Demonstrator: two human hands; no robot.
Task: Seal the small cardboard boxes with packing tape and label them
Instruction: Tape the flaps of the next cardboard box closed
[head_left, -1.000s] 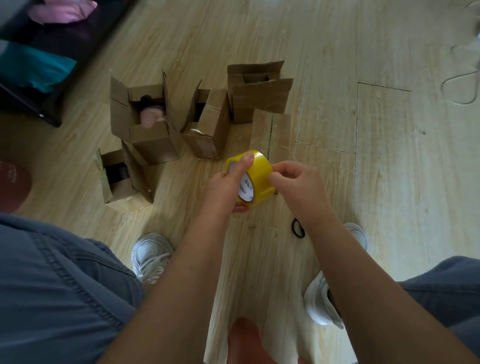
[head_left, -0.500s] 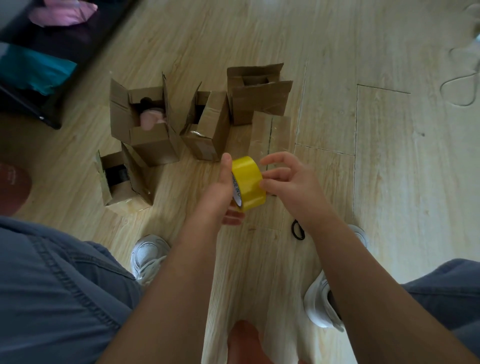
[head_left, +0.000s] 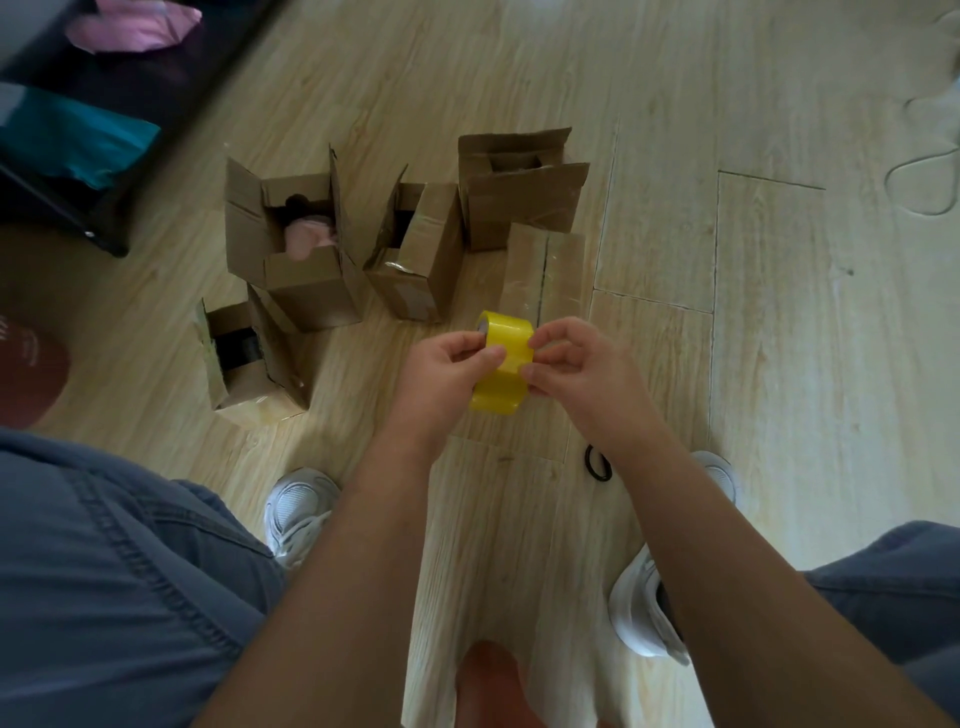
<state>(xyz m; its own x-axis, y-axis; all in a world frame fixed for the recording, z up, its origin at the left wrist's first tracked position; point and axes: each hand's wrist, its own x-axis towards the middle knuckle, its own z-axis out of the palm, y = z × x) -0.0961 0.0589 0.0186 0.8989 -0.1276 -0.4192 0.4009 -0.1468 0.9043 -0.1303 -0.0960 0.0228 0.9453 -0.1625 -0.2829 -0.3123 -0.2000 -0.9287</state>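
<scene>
Fingertips (head_left: 488, 353) of the left hand (head_left: 441, 376) and the right hand (head_left: 579, 376) are pinching the yellow tape roll (head_left: 501, 397) from both sides, holding it above the wooden floor (head_left: 779, 364); small cardboard boxes (head_left: 311, 291) are sitting just beyond, most with flaps open.

Wood floor (head_left: 779, 364): 5 cardboard boxes (head_left: 311, 291) clustered, blk hair tie (head_left: 588, 462) nr R shoe (head_left: 641, 613).

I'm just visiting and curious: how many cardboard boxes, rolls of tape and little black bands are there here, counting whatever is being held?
cardboard boxes: 5
yellow tape roll: 1
black elastic band: 1
Total: 7
</scene>
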